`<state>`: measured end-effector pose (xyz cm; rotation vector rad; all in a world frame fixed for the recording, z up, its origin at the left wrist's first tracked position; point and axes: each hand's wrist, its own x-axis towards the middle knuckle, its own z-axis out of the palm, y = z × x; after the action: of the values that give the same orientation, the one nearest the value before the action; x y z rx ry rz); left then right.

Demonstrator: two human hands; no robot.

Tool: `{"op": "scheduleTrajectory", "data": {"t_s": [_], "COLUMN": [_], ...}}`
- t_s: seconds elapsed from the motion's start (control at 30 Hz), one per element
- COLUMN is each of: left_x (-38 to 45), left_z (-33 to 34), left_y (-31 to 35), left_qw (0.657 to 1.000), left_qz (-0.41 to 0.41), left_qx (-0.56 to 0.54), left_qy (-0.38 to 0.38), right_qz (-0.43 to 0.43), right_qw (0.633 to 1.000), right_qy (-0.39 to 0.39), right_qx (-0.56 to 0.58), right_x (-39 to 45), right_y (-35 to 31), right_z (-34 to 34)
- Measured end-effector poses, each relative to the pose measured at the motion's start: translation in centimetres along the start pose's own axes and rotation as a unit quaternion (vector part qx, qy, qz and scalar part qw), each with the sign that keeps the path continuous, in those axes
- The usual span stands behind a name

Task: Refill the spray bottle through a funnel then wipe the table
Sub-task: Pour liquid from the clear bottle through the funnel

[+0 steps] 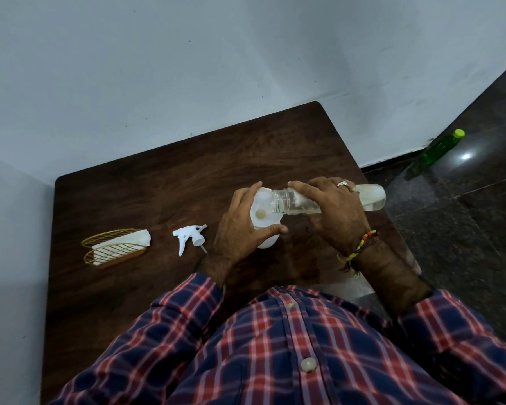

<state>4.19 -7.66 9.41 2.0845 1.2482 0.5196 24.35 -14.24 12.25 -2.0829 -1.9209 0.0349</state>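
Observation:
A white funnel [264, 210] sits in the neck of the white spray bottle [268, 240], which stands on the dark wooden table [158, 194]. My left hand [241, 226] curls round the funnel and bottle, fingers on the far rim and thumb on the near side. My right hand [335, 211] grips a clear water bottle [371, 197] tipped almost flat, its open mouth over the funnel's bowl. The white trigger sprayer head [189, 236] lies on the table to the left of my hands.
A gold wire holder [113, 254] with white napkins stands at the table's left. The table fits into a corner of pale walls. A green bottle [441, 147] stands on the dark tiled floor at the right.

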Motion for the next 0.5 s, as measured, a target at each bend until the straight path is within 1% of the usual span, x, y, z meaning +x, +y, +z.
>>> {"op": "scheduleTrajectory", "data": {"t_s": [0.33,0.5], "left_x": [-0.14,-0.17], "left_z": [0.17,0.17], "left_y": [0.26,0.29], "left_qw": [1.0,1.0], "left_qz": [0.007,0.007], "left_qx": [0.017,0.014], "left_qy": [0.025,0.024], "right_qz": [0.002,0.003], "right_qw": [1.0,1.0], "right_qy": [-0.009,-0.009], "right_qx": [0.007,0.004], "right_x": [0.01,-0.02], "right_y": [-0.03,-0.14], "right_z": [0.05,-0.1]}}
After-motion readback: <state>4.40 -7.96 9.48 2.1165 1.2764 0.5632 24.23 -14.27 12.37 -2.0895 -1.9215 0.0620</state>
